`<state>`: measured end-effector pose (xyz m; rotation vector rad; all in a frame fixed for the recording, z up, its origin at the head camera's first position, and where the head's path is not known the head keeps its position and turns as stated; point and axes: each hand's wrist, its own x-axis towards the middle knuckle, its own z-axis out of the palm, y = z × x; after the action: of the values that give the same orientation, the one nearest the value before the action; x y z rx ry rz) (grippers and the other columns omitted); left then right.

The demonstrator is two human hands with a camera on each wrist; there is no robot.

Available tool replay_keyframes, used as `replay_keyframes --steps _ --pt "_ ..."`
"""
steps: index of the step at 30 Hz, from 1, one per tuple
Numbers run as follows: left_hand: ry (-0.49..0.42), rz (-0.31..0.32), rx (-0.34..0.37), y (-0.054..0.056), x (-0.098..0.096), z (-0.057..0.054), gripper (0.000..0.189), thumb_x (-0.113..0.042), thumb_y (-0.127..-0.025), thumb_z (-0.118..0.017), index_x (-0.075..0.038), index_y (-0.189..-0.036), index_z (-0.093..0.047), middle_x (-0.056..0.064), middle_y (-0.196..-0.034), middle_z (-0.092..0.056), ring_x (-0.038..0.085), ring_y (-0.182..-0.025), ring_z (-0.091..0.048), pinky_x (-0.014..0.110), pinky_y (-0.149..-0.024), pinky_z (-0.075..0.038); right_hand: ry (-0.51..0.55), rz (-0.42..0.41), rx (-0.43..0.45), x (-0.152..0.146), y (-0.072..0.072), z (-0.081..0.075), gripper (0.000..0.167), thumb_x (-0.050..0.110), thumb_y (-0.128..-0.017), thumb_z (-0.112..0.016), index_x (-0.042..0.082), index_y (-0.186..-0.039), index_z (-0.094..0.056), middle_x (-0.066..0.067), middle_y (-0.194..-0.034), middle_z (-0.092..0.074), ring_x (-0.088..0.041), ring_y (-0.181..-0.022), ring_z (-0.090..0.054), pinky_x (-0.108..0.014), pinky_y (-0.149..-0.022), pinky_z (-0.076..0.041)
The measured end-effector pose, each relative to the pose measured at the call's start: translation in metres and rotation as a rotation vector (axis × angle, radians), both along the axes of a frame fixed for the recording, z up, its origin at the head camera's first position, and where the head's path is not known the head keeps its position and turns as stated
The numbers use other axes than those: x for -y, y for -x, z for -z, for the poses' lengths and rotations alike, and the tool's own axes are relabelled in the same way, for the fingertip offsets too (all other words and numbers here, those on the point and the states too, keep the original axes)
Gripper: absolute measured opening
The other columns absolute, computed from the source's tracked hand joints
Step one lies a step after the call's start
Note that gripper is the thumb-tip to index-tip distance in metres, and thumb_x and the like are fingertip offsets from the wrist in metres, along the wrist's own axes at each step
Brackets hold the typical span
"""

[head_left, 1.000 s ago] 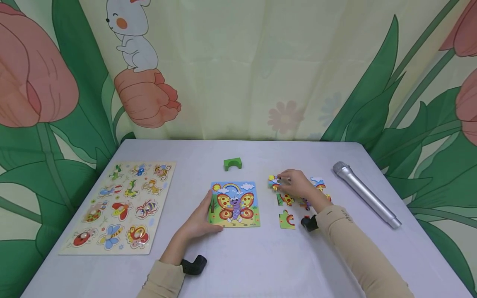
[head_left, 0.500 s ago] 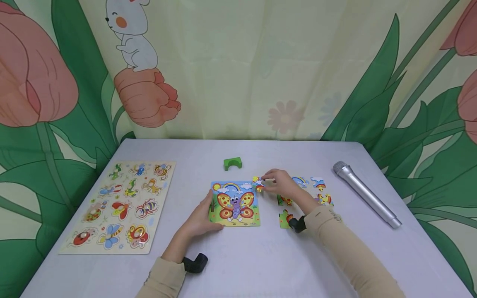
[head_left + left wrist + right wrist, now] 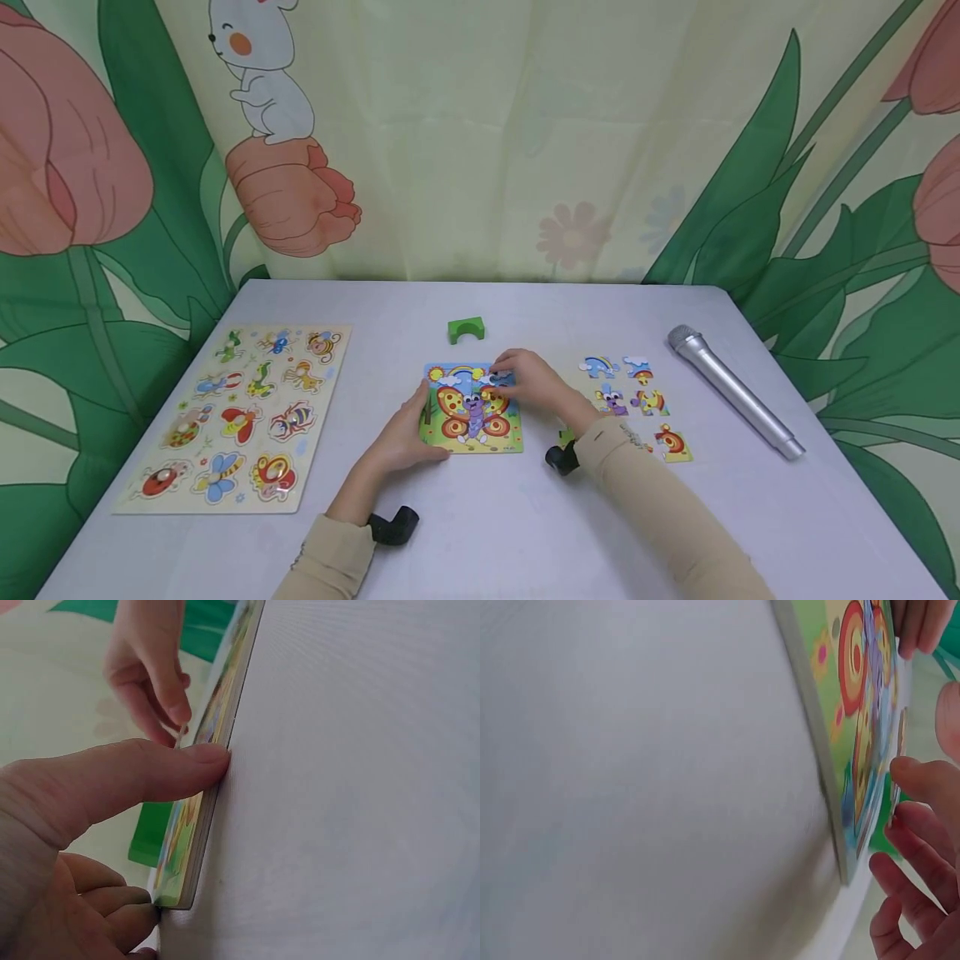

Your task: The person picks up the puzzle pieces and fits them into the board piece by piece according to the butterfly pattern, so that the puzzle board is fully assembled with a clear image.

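A square butterfly puzzle board [image 3: 491, 447] lies flat at the middle of the table. My left hand [image 3: 401, 435] grips its near left corner, the thumb against the near edge and the fingers along the left side. Over the board's far right part, my right hand [image 3: 536, 384] pinches a thin puzzle piece [image 3: 901, 735], seen nearly edge-on in the right wrist view; its picture is mostly hidden. Right of the board lie several loose pieces, among them a rainbow piece [image 3: 598, 367], a purple head piece [image 3: 612, 400] and a red-and-green piece [image 3: 673, 443]. My right forearm covers some of them.
A large insect puzzle board [image 3: 318, 433] lies at the left. Behind the butterfly board stands a green arch block [image 3: 467, 328]. At the right lies a silver microphone [image 3: 738, 393]. A printed curtain [image 3: 465, 150] hangs behind the table's far edge.
My right hand has carried the puzzle piece leftward from the loose pieces to above the butterfly board's far right part. My left hand has stayed on the board.
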<state>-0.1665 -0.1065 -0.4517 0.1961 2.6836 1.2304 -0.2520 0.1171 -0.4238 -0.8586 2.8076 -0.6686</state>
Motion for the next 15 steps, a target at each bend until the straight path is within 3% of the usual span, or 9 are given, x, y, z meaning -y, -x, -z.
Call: replay_keyframes --steps 8,15 --pt "-0.018 0.01 -0.004 0.0 0.002 0.0 0.111 -0.015 -0.062 -0.084 0.004 -0.144 -0.012 0.022 -0.147 -0.021 0.039 -0.133 -0.023 0.05 -0.105 -0.025 -0.035 -0.088 -0.053 0.024 0.001 -0.001 0.034 0.022 -0.08 -0.071 0.002 -0.107 -0.068 -0.009 -0.106 -0.061 -0.023 -0.101 -0.054 -0.036 -0.092 -0.042" --pt "-0.014 0.018 0.004 0.001 0.003 0.001 0.111 -0.017 -0.063 -0.084 0.003 -0.145 -0.011 0.021 -0.148 -0.02 0.038 -0.133 -0.023 0.051 -0.104 -0.027 -0.085 -0.066 -0.066 0.041 0.002 0.001 0.034 0.025 -0.08 -0.07 0.004 -0.108 -0.068 -0.007 -0.107 -0.06 -0.021 -0.1 -0.054 -0.034 -0.089 -0.044"
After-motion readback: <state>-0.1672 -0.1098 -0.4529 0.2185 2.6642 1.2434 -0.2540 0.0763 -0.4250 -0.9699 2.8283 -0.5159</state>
